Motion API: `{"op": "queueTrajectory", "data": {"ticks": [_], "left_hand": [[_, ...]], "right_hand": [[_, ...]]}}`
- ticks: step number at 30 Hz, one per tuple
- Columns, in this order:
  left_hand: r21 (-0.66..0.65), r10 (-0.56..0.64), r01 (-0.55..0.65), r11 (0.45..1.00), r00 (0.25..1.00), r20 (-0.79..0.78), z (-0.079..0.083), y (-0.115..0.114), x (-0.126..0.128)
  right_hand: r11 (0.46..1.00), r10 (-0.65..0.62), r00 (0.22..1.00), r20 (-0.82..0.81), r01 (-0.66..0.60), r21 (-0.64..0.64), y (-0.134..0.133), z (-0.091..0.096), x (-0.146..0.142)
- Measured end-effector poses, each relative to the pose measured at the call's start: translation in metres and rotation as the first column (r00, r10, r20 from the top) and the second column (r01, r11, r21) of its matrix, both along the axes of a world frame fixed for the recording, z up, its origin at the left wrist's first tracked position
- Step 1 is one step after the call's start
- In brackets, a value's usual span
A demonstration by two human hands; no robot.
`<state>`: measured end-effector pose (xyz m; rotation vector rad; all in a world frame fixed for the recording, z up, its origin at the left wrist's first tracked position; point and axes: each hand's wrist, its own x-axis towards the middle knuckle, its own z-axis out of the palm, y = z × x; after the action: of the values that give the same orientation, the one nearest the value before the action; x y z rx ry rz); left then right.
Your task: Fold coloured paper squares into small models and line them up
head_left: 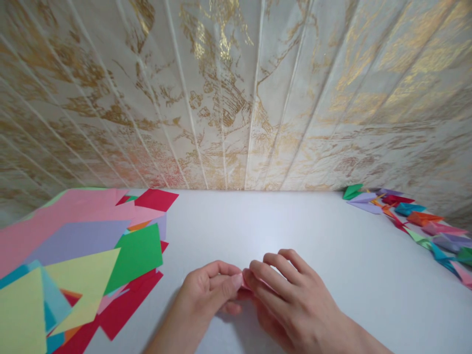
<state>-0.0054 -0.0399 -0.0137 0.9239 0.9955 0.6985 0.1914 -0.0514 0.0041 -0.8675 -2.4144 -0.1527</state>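
Both of my hands meet low in the middle of the white table (280, 231). My left hand (208, 290) pinches a small folded pink paper (246, 283) between thumb and fingers. My right hand (285, 295) covers the other side of the same paper, its fingers curled and pressed on it. Most of the paper is hidden under the fingers.
A loose spread of coloured square paper sheets (81, 250) lies at the left: pink, lilac, green, yellow, red, blue. A row of several small folded paper pieces (416, 221) runs along the right edge. A white and gold panelled wall (236, 93) rises behind the table.
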Motion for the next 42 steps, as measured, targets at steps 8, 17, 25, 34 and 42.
{"op": "queueTrajectory", "data": {"ticks": [8, 17, 25, 34, 42], "left_hand": [[0.250, -0.027, 0.101, 0.963, 0.959, -0.283, -0.002, 0.000, -0.007], [0.370, -0.120, 0.348, 0.861, 0.847, -0.517, 0.008, 0.000, -0.003], [0.318, -0.109, 0.324, 0.891, 0.833, -0.543, 0.005, -0.005, -0.004], [0.305, -0.211, 0.333, 0.892, 0.904, -0.372, 0.000, -0.002, -0.006], [0.277, -0.134, 0.245, 0.929, 0.921, -0.366, 0.000, -0.002, -0.006]], "right_hand": [[0.749, -0.257, 0.935, -0.244, 0.033, -0.662, 0.008, 0.004, 0.005], [0.427, -0.381, 0.881, -0.282, -0.103, -0.898, 0.008, 0.001, 0.002], [0.356, -0.373, 0.898, -0.233, -0.093, -0.930, 0.007, 0.000, 0.001], [0.183, -0.459, 0.813, -0.360, -0.310, -0.933, 0.008, 0.000, 0.000], [0.216, -0.475, 0.772, -0.423, -0.363, -0.906, 0.009, -0.002, 0.001]]}}
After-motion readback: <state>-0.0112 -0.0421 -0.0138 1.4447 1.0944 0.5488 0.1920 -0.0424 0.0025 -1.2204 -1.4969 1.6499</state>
